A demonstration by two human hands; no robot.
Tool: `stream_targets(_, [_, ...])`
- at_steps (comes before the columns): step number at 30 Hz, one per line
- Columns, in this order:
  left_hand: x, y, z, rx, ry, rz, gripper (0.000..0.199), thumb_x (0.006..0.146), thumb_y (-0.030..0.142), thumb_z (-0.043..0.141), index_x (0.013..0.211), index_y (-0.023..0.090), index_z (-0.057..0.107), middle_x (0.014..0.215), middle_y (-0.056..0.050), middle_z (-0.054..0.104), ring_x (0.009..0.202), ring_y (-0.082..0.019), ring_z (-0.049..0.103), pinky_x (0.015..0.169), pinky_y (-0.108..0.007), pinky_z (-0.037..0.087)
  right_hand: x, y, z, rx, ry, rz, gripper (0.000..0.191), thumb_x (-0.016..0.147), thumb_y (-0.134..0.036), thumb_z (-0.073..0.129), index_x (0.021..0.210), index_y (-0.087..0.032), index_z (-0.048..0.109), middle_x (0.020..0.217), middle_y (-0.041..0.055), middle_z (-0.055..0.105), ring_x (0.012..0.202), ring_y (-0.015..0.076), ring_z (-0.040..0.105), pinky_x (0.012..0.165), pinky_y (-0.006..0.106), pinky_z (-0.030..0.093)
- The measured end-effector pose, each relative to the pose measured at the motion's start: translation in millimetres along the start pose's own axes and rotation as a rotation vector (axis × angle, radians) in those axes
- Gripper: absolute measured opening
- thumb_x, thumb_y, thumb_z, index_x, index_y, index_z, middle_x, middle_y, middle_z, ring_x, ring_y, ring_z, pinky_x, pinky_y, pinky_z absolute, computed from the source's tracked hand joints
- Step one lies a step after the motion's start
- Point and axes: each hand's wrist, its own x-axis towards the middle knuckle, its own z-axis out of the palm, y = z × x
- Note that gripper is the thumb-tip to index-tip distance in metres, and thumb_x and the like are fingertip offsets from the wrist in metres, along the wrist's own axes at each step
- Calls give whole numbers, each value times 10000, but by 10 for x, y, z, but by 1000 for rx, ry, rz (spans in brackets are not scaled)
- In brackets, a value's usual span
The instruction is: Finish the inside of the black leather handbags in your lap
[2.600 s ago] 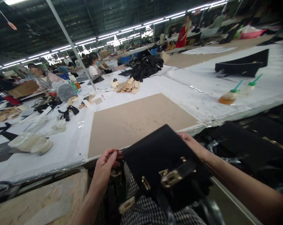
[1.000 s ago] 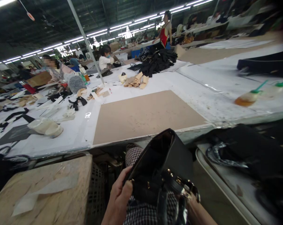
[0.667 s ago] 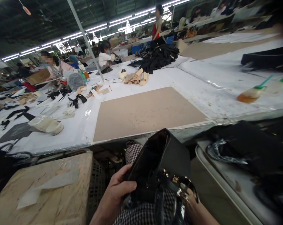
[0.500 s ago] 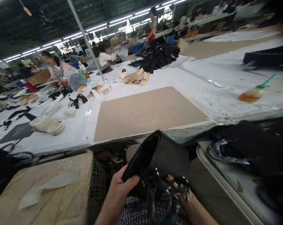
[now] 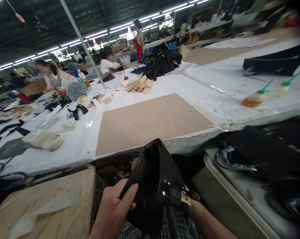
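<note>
White worktable (image 5: pixel 199 88) beyond, black handbag (image 5: pixel 170 169) directly between the hands (image 5: pixel 115 200).

Brown sheet (image 5: pixel 152 119) — room above, bin (image 5: pixel 215 191) rightward

The person's bare left hand (image 5: pixel 115 202) rises from the lower edge in a pinching grip, its thumb (image 5: pixel 130 196) lying straight and pointing up to the right, the other fingers bent mostly out of sight. The bare right forearm (image 5: pixel 211 223) slants up and inward from the lower right, and the right hand (image 5: pixel 193 208) is largely hidden, so its finger pose cannot be told.
</note>
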Motion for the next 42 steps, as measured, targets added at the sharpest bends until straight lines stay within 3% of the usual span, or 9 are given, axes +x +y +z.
stream_targets(4, [-56, 214, -260, 340, -48, 28, 322, 950, 437, 458, 868, 204, 665, 658, 6, 617, 628, -156, 572, 597, -229, 363, 202, -481, -253, 24, 57, -7, 398, 830, -489, 648, 1094, -192, 674, 1122, 127, 708, 1013, 295, 667, 809, 399, 547])
stream_targets(7, [8, 230, -218, 478, -156, -3, 337, 962, 404, 407, 784, 202, 609, 669, -7, 620, 640, -170, 576, 596, -247, 345, -11, -1019, -298, -197, 279, -398, 349, 961, -472, 485, 1202, -247, 602, 1193, 91, 669, 1085, 237, 615, 912, 366, 494])
stream_targets(11, [178, 288, -67, 488, -195, -17, 331, 959, 385, 401, 736, 203, 565, 650, 13, 595, 619, -159, 541, 573, -248, 315, -425, -1587, 103, -816, -452, -943, 393, 990, -487, 433, 1213, -230, 630, 1181, 105, 659, 1154, 253, 559, 1105, 471, 316])
stream_targets(14, [277, 372, -124, 450, -212, -30, 332, 948, 384, 421, 710, 202, 563, 658, 28, 600, 622, -152, 532, 568, -242, 312, -479, -1749, 313, -998, -589, -1061, 418, 995, -495, 425, 928, -176, 686, 767, 39, 672, 776, 176, 612, 1089, 468, 298])
stream_targets(18, [305, 364, -303, 448, -235, -64, 322, 935, 388, 450, 724, 191, 591, 708, 24, 623, 695, -163, 564, 611, -235, 331, -362, -1836, 108, -999, -652, -884, 512, 1045, -398, 315, 681, -191, 610, 592, 5, 583, 626, 141, 551, 836, 328, 429])
stream_targets(23, [241, 199, -209, 330, -349, -69, 343, 933, 438, 455, 742, 187, 590, 667, 37, 545, 645, -141, 496, 563, -216, 306, -279, -1898, -79, -1146, -485, -658, 249, 965, -418, 535, 851, -207, 598, 641, -25, 569, 575, 130, 502, 552, 265, 332])
stream_targets(29, [237, 48, -92, 270, -379, -48, 379, 913, 481, 471, 757, 176, 634, 642, 19, 511, 611, -140, 453, 540, -214, 307, -104, -1940, 88, -1206, -379, -851, 191, 920, -276, 606, 1092, -203, 567, 1073, 74, 568, 930, 197, 549, 771, 293, 441])
stream_targets(33, [241, -39, -104, 221, -356, -39, 409, 907, 515, 469, 772, 177, 657, 645, 8, 528, 610, -145, 465, 521, -206, 318, 85, -1964, 162, -1165, -428, -910, 150, 867, -321, 692, 950, -212, 631, 1105, 64, 541, 1063, 229, 504, 933, 373, 409])
stream_targets(42, [217, -119, -221, 136, -301, -120, 394, 886, 512, 532, 891, 174, 734, 689, -6, 625, 634, -151, 530, 545, -198, 369, 393, -1875, 302, -668, -554, -588, 211, 901, -308, 650, 745, -177, 596, 965, 23, 687, 902, 161, 629, 822, 276, 455])
